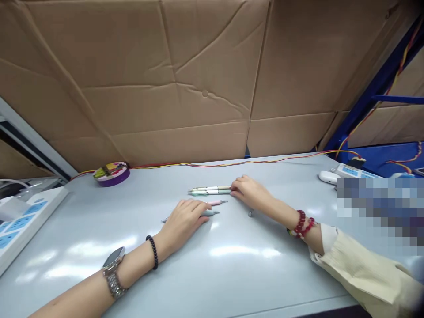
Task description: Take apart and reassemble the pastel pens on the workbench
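My left hand (186,225) rests low on the table with its fingers bent over a light-blue pen (210,213), which lies between thumb and forefinger. Past the forefinger sticks out the end of a pink pen (217,202); the rest of it is hidden under the hand. Farther back, a beige-and-white pen (212,188) and a green-and-white pen (207,193) lie side by side. My right hand (248,191) has its fingertips closed at their right ends, mainly on the green-and-white pen. A small metallic tip (250,213) shows below my right wrist.
A round purple box (114,176) stands at the back left of the grey table (212,282). Power strips lie left (23,225) and right (356,171), with a white mouse-like object (327,177) nearby. Red-and-yellow wires (212,165) run along the cardboard wall (198,110). A pixelated patch covers the right.
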Motion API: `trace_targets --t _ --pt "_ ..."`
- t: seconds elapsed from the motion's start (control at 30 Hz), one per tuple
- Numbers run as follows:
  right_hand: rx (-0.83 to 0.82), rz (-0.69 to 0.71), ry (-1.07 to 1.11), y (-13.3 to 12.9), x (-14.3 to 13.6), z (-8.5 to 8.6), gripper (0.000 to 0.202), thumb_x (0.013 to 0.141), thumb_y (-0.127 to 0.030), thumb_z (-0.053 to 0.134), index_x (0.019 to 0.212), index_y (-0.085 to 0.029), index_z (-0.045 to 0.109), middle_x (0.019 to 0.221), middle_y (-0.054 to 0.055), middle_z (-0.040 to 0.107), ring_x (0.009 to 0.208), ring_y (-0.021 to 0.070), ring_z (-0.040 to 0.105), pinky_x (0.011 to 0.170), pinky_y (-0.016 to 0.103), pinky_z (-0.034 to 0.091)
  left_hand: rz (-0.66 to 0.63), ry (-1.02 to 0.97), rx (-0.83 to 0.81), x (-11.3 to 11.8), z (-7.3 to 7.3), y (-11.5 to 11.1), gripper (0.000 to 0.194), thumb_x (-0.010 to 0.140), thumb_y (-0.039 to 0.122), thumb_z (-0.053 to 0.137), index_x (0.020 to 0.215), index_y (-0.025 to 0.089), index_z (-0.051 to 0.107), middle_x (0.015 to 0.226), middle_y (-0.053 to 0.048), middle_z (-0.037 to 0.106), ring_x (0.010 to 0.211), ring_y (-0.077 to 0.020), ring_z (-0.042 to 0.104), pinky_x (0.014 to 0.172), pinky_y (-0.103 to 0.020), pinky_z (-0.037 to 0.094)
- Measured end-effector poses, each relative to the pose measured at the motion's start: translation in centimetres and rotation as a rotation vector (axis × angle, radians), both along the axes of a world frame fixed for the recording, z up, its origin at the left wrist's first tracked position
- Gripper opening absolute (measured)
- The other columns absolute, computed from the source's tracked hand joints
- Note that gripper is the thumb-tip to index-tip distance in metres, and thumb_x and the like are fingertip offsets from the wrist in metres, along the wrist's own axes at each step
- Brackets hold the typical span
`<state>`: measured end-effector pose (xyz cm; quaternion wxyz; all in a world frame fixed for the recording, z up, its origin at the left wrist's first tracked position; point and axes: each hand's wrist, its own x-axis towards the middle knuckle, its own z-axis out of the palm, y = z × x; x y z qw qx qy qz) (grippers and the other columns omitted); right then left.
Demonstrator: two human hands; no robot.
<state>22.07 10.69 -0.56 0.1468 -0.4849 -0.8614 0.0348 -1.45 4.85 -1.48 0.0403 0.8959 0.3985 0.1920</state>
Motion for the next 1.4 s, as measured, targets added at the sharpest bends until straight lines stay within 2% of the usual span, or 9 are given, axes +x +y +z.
trace_targets --t 0.2,0.3,0.37,0.53,0.73,0.97,1.1,1.23,1.4 --pt "0.015 -0.072 0.359 -0.6 0.9 1.5 0.031 0.093 -0.027 0.035 0.064 -0.020 0.040 0.060 -0.002 0.043 0.055 0.0124 0.040 0.051 0.024 0.031 -0.053 -0.149 0.080 -0.1 0.1 -0.5 0.018 0.092 0.021 0.044 0.108 0.022 0.051 0.102 -0.006 0.057 0.092 -0.0201 0.053 0.080 -0.033 0.042" --pt "0.015 -0.114 0.761 -2.7 1.0 2.1 0.042 0.094 -0.037 0.030 0.056 -0.021 0.024 0.051 -0.005 0.023 0.046 0.0099 0.023 0.044 0.024 0.021 -0.103 -0.140 -0.154 0.1 0.3 -1.0 0.012 0.091 0.021 0.042 0.095 0.020 0.054 0.085 -0.002 0.059 0.079 -0.0170 0.055 0.071 -0.028 0.042" --pt "-0.022 0.038 0.869 -4.5 0.7 2.0 0.045 0.095 -0.039 0.028 0.055 -0.021 0.023 0.050 -0.005 0.024 0.045 0.0093 0.023 0.042 0.024 0.021 -0.124 -0.142 -0.353 0.2 0.5 -1.3 0.014 0.092 0.025 0.042 0.093 0.021 0.055 0.077 0.000 0.059 0.070 -0.0147 0.054 0.065 -0.025 0.041" --pt "0.035 0.466 0.612 -7.7 -0.4 0.3 0.044 0.097 -0.032 0.028 0.055 -0.019 0.031 0.050 -0.003 0.034 0.048 0.0094 0.033 0.047 0.022 0.028 -0.173 -0.473 -0.787 1.0 1.1 -2.6 0.031 0.096 0.040 0.027 0.101 0.019 0.050 0.079 -0.001 0.058 0.067 -0.0130 0.053 0.064 -0.024 0.042" --pt "0.188 0.371 0.320 -7.6 -0.8 -1.3 0.043 0.097 -0.028 0.030 0.057 -0.019 0.043 0.051 -0.002 0.044 0.050 0.0110 0.036 0.048 0.023 0.027 -0.057 -0.385 -0.783 1.8 1.9 -3.7 0.023 0.083 0.041 0.057 0.086 0.019 0.050 0.074 0.003 0.050 0.065 -0.0115 0.039 0.058 -0.021 0.032" --pt "0.246 0.485 0.260 -7.4 -0.3 0.2 0.045 0.098 -0.034 0.026 0.067 -0.017 0.053 0.063 0.002 0.053 0.058 0.0120 0.044 0.051 0.022 0.033 -0.158 -0.357 -0.992 1.4 2.2 -2.7 0.037 0.096 0.042 0.032 0.078 0.017 0.053 0.056 0.005 0.048 0.055 -0.0104 0.040 0.058 -0.022 0.033" --pt "0.141 0.452 0.204 -7.4 0.1 0.6 0.034 0.096 -0.041 0.031 0.097 -0.017 0.055 0.081 0.005 0.061 0.068 0.0140 0.054 0.057 0.023 0.038 -0.183 -0.364 -0.952 1.3 2.3 -2.6 0.047 0.098 0.040 0.023 0.077 0.016 0.057 0.054 0.004 0.042 0.054 -0.0102 0.039 0.058 -0.021 0.033" --pt "-0.024 0.352 0.236 -7.6 0.1 0.0 0.051 0.095 -0.051 0.017 0.073 -0.019 0.052 0.058 0.000 0.054 0.051 0.0129 0.047 0.050 0.024 0.035 -0.164 -0.322 -0.906 1.5 2.2 -2.8 0.045 0.097 0.040 0.026 0.078 0.016 0.059 0.056 0.004 0.042 0.054 -0.0104 0.040 0.059 -0.021 0.033" --pt "-0.143 0.342 0.359 -7.8 0.3 0.6 0.026 0.094 -0.035 0.041 0.078 -0.019 0.053 0.071 0.001 0.060 0.062 0.0119 0.054 0.058 0.022 0.041 -0.159 -0.335 -0.891 1.5 2.2 -2.7 0.046 0.098 0.041 0.025 0.080 0.017 0.059 0.056 0.004 0.044 0.058 -0.0109 0.042 0.061 -0.021 0.034"
